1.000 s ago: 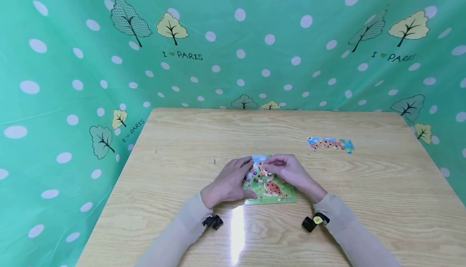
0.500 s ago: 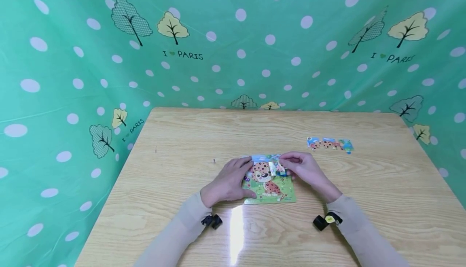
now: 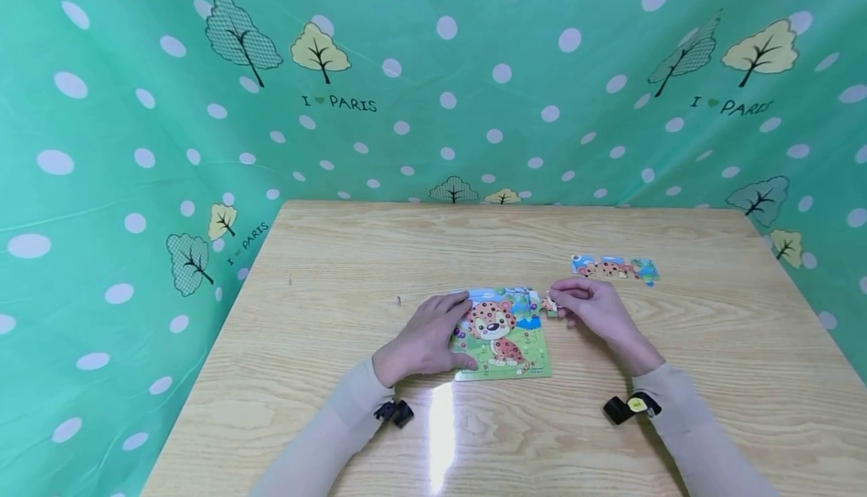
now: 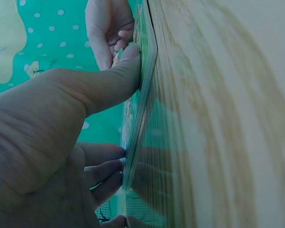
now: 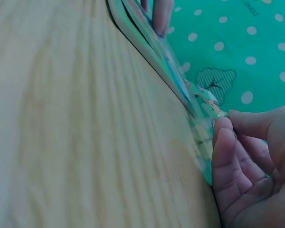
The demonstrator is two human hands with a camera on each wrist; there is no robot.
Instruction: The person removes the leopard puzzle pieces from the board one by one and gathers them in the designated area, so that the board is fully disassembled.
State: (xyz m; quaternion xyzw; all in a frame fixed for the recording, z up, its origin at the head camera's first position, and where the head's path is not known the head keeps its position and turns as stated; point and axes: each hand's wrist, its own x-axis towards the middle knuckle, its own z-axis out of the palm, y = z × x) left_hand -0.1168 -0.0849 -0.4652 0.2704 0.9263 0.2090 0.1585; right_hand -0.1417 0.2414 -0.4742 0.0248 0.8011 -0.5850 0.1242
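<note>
A jigsaw puzzle board (image 3: 524, 361) with a spotted leopard cub lies on the table. My left hand (image 3: 428, 335) rests on its left side, the thumb (image 4: 116, 78) on the board's face near the front corner and the other fingers farther back along the edge. Just past the board's right edge, my right hand (image 3: 596, 312) pinches a small puzzle piece (image 3: 550, 306) between thumb and fingertips. In the right wrist view the puzzle piece (image 5: 213, 105) sticks out from the fingertips toward the board, tilted above the table.
A short row of joined puzzle pieces (image 3: 612, 268) lies farther back on the right of the wooden table (image 3: 352, 256). Behind the table hangs a green dotted cloth (image 3: 474, 105). Tiny dark specks (image 3: 399, 300) mark the tabletop left of the board.
My right hand has moved right from over the cub's head to beyond the board's right edge, carrying the puzzle piece and uncovering the picture. The left hand has stayed in place.
</note>
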